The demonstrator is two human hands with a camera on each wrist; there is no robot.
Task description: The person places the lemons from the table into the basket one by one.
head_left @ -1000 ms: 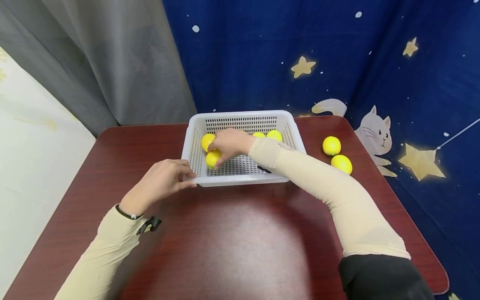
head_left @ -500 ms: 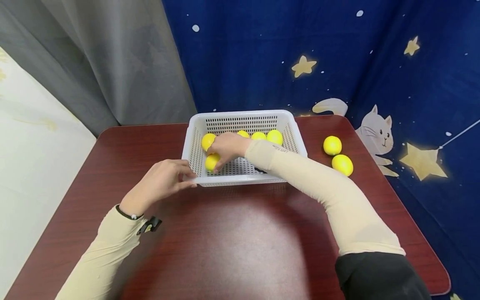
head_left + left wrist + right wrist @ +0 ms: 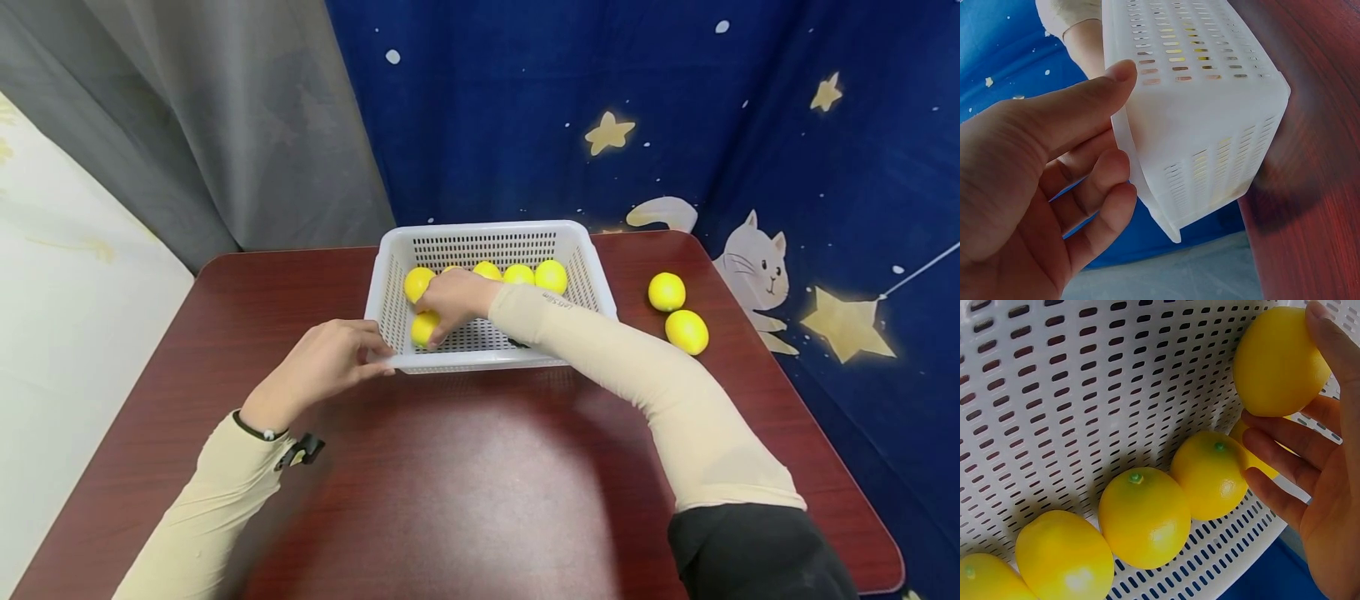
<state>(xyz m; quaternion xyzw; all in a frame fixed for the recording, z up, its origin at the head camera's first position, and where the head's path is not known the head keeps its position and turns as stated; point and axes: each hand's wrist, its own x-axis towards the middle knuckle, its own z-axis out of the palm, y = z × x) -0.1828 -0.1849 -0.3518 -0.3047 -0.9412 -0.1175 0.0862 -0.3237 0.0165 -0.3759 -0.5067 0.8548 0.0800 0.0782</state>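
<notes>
Inside the white perforated basket (image 3: 480, 360), my right hand (image 3: 459, 298) holds a yellow lemon (image 3: 1282, 362) between thumb and fingers near the left end. In the head view that held lemon (image 3: 423, 330) shows partly past the thumb. Along the back wall lies a row of several more lemons (image 3: 1144, 515), some partly covered by the hand. My left hand (image 3: 326, 362) grips the basket's front left corner, its thumb (image 3: 1097, 97) on the outer side and its fingers at the rim.
Two loose lemons, a farther one (image 3: 667, 292) and a nearer one (image 3: 687, 332), sit on the dark red table (image 3: 465, 483) right of the basket. A blue star-patterned curtain (image 3: 495, 108) and a grey curtain (image 3: 285, 125) hang behind the table.
My right hand has shifted slightly toward the basket's front with the held lemon, uncovering more of the back row. The left hand keeps its grip on the corner.
</notes>
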